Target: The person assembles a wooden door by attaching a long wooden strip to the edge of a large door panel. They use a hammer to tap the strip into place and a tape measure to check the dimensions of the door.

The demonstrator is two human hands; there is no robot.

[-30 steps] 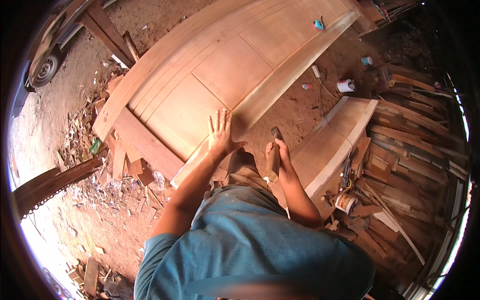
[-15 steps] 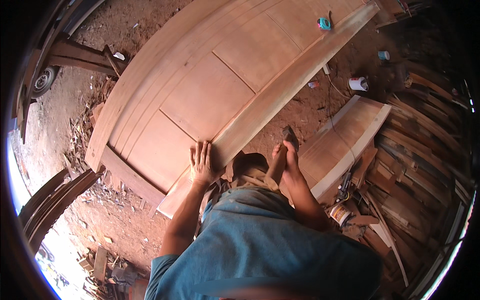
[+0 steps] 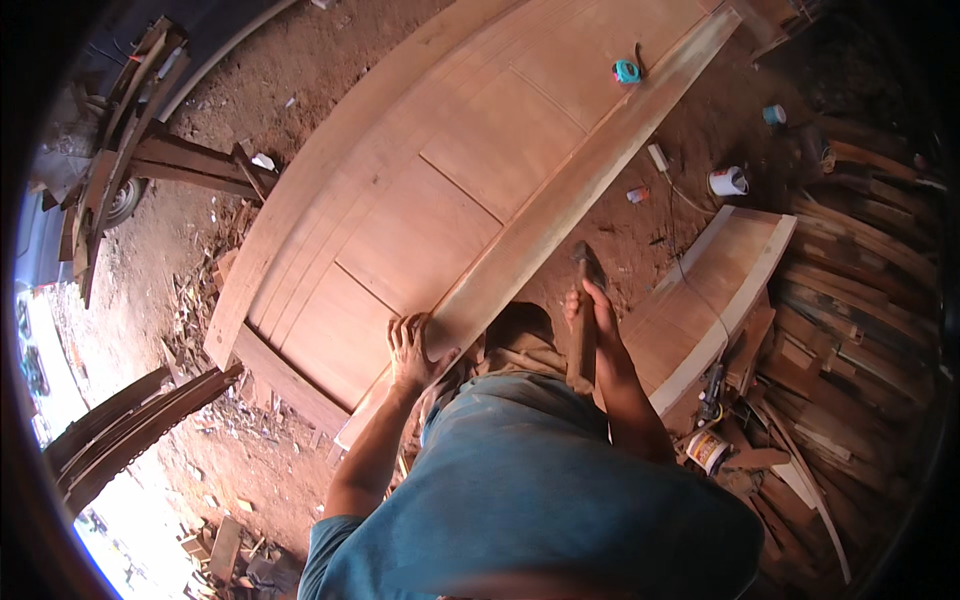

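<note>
A large wooden panelled door (image 3: 400, 225) lies in front of me, with raised frames and a thick near edge. My left hand (image 3: 408, 352) rests on its near rail, fingers spread over the wood and thumb toward the edge. To the right of the door, my right hand (image 3: 588, 305) is wrapped round the wooden handle of a hammer (image 3: 580, 350). The hammer's dark metal head points away from me and the handle end comes back toward my body. The hammer is apart from the door.
A turquoise tape measure (image 3: 626, 71) lies on the door's far part. A second wooden panel (image 3: 690, 300) sits at the right beside stacked planks (image 3: 860, 300). A white bucket (image 3: 728, 182) and a power strip (image 3: 657, 157) with a cord lie on the dirt floor. Timber stands at the left.
The view has shifted, so the door sits a little differently. My right hand has turned the hammer more upright. The left hand stays on the door's rail, its fingers slightly more bent.
</note>
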